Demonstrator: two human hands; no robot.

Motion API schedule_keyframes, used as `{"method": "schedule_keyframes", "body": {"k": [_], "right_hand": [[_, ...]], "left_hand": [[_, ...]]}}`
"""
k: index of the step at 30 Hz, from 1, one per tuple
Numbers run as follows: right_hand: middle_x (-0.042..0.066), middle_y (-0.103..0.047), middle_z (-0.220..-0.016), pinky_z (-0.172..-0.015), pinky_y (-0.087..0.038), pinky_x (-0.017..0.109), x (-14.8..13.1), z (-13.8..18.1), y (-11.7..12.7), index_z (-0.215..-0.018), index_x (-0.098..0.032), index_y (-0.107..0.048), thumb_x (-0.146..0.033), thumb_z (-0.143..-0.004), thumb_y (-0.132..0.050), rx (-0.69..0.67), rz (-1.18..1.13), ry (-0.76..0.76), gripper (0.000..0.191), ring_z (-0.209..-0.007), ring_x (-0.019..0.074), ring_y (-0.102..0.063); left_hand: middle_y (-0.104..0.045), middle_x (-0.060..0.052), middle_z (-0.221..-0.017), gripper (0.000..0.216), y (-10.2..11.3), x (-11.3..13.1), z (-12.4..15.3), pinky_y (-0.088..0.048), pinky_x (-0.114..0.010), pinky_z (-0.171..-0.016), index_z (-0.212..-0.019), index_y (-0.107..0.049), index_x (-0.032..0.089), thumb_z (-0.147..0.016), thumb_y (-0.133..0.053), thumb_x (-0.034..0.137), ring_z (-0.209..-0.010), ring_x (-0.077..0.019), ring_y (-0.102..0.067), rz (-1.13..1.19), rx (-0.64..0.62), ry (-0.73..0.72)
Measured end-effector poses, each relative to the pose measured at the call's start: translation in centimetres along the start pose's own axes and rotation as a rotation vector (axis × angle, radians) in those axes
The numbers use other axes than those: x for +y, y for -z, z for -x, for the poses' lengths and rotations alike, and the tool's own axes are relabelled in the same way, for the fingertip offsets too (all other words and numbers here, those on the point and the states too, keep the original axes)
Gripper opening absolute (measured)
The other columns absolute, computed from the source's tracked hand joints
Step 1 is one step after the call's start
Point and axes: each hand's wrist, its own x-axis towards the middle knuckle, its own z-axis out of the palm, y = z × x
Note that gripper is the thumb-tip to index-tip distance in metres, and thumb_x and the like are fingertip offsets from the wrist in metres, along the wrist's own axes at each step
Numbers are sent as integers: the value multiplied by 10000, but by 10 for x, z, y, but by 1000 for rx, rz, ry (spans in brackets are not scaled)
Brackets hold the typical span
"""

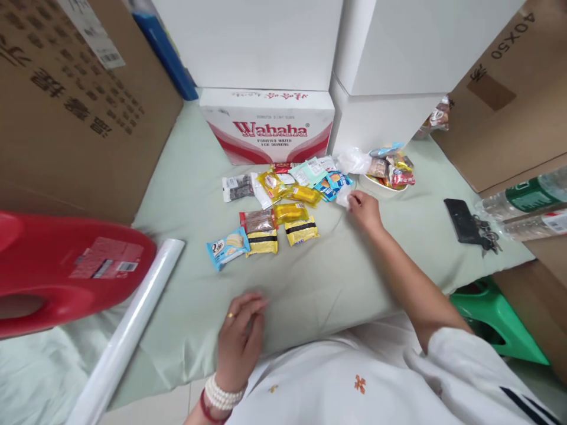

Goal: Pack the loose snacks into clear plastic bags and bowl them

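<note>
My right hand [365, 211] is closed in a pinch on a crumpled translucent plastic bag [344, 197], just right of a group of wrapped snacks. Among these are blue packets [333, 185], a pale green packet [309, 172], yellow-wrapped snacks [290, 213], a brown snack in a red-edged wrapper [258, 221], a blue-and-white packet [227, 248] and a dark-filled clear packet [238, 188]. Close to the table's front edge, my left hand [243, 330] hovers with loosely bent fingers and nothing in it. Its fingertips are slightly blurred.
Behind the snacks stand a Wahaba-style printed water carton [270, 133] and white boxes [390, 118]. A white bowl [384, 188] holds more snacks beside another crumpled plastic bag [353, 160]. Keys [487, 236], bottles [527, 198], a red jug [66, 265] and a white roll [128, 330] flank the cloth.
</note>
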Motion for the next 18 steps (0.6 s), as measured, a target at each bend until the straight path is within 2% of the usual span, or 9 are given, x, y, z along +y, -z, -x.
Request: {"method": "schedule_keyframes", "body": {"k": [2, 4, 6, 8, 12, 15, 18], "right_hand": [[28, -676, -730, -783, -483, 345, -10, 41, -1, -945, -198, -738, -376, -931, -536, -97, -266, -24, 270, -735, 211, -618], [7, -669, -701, -728, -481, 327, -22, 83, -7, -925, -221, -750, -436, -902, -609, -191, -437, -63, 259, -678, 190, -597], [2, -675, -709, -678, -470, 311, -34, 117, -15, -900, -235, -760, -466, -865, -677, -257, -532, -110, 247, -649, 174, -578], [-2, -668, -707, -626, -446, 295, -40, 138, -22, -888, -242, -764, -481, -840, -720, -295, -584, -149, 247, -620, 158, -548], [-8, -639, -714, -555, -390, 269, -35, 150, -20, -848, -232, -721, -503, -788, -787, -230, -700, -259, 285, -583, 129, -475], [-13, -599, -735, -507, -357, 246, -29, 154, -10, -811, -227, -660, -537, -756, -814, -139, -827, -386, 351, -582, 116, -434], [0, -600, -808, -509, -381, 236, -37, 163, -9, -833, -241, -651, -569, -786, -792, -195, -835, -345, 361, -657, 134, -481]], "left_hand": [[-679, -79, -1069, 203, -14, 12, -18, -578, -311, -717, -988, -718, 223, -989, -541, 323, -905, -190, -691, 203, -61, 171], [-682, -68, -1025, 257, -34, 26, -42, -521, -270, -577, -1059, -685, 217, -972, -573, 432, -757, -164, -672, 421, -153, 347], [-699, -72, -1053, 351, -57, 37, -66, -498, -263, -587, -1101, -667, 207, -870, -707, 468, -758, -163, -664, 539, -211, 406], [-711, -65, -993, 383, -76, 43, -84, -491, -268, -638, -1022, -693, 184, -774, -795, 457, -743, -156, -642, 615, -262, 396], [-621, 11, -677, 360, -93, 39, -95, -394, -247, -588, -791, -679, 171, -742, -797, 508, -594, -112, -498, 777, -322, 467], [-569, 41, -635, 374, -90, 32, -89, -349, -234, -558, -773, -665, 181, -711, -816, 518, -565, -96, -440, 806, -255, 523], [-558, 44, -626, 346, -86, 31, -80, -344, -230, -561, -724, -650, 186, -702, -830, 482, -576, -98, -442, 704, -212, 485]]}}
